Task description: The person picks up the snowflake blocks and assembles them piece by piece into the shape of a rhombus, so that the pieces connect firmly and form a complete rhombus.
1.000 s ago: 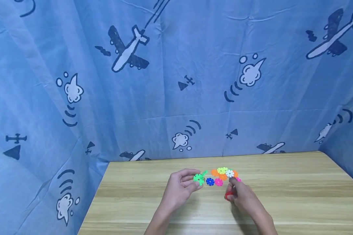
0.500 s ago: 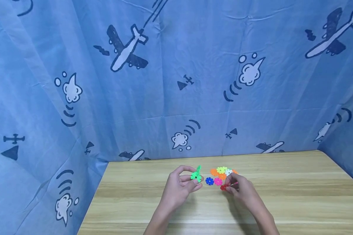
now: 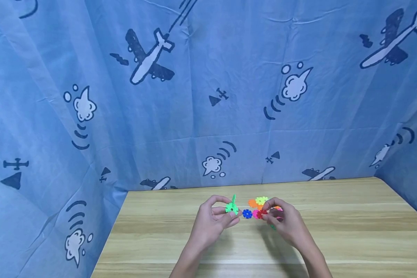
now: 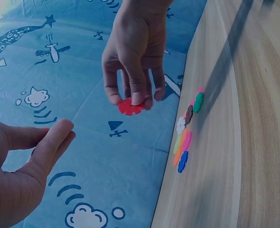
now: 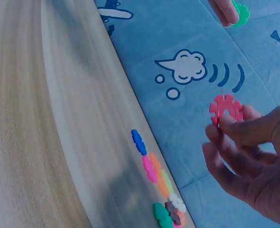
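My left hand (image 3: 212,224) pinches a bright green notched snowflake disc (image 3: 231,209) between thumb and fingers. A second green piece (image 3: 234,199), seen nearly edge-on, stands up from that disc and appears joined to it. Thumb and fingertips of my right hand (image 3: 287,220) pinch a red snowflake disc (image 5: 225,108), held above the table and apart from the green pieces. In the left wrist view the red disc (image 4: 131,107) hangs below the right fingertips, while the left hand (image 4: 31,161) hides its own green pieces.
Loose discs lie on the wooden table (image 3: 160,231) under and beyond my right hand: blue (image 3: 247,214), pink (image 5: 150,169), yellow (image 3: 262,200), orange (image 3: 253,203), white (image 4: 181,125), brown (image 4: 189,114) and dark green (image 5: 162,216). A blue printed curtain (image 3: 194,116) hangs behind the table.
My right hand has brought the red disc up and leftward, and it now overlaps the pink disc in the head view. My left hand has turned the green pieces, so the second one points upward.
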`<state>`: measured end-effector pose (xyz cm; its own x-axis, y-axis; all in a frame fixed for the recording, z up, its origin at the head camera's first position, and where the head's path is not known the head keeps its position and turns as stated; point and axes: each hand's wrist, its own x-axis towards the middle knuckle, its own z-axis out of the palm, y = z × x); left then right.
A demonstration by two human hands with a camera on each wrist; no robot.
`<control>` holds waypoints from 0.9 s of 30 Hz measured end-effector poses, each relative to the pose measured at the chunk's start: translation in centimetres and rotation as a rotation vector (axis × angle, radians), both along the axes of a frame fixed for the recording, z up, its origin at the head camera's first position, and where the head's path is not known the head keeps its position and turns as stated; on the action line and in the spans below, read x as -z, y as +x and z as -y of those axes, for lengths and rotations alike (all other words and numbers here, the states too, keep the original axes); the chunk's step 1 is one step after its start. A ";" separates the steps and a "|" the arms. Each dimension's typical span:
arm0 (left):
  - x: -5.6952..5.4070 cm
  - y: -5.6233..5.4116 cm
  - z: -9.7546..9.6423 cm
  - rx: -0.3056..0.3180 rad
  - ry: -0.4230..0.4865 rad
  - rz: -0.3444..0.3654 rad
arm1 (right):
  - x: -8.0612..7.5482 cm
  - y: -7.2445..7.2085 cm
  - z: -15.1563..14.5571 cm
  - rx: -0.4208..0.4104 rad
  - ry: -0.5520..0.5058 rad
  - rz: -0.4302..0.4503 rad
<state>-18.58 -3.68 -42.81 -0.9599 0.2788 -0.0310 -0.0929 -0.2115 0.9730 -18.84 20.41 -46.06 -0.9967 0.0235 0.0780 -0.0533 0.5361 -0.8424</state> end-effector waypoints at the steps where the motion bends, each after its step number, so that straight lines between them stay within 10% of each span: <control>1: 0.0 0.0 0.0 0.000 -0.001 0.002 | -0.1 0.0 0.0 -0.008 -0.015 -0.003; 20: -0.1 0.1 -0.2 0.034 -0.031 0.014 | -0.6 0.7 0.6 -0.332 -0.282 -0.244; 27: -0.1 0.1 -0.3 0.038 -0.027 0.025 | -0.9 0.9 1.3 -0.337 -0.295 -0.283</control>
<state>-18.47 -3.36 -42.67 -0.9474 0.3137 -0.0629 -0.1246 -0.1806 0.9756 -17.89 19.15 -45.14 -0.8937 -0.2331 0.3833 -0.4288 0.1927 -0.8826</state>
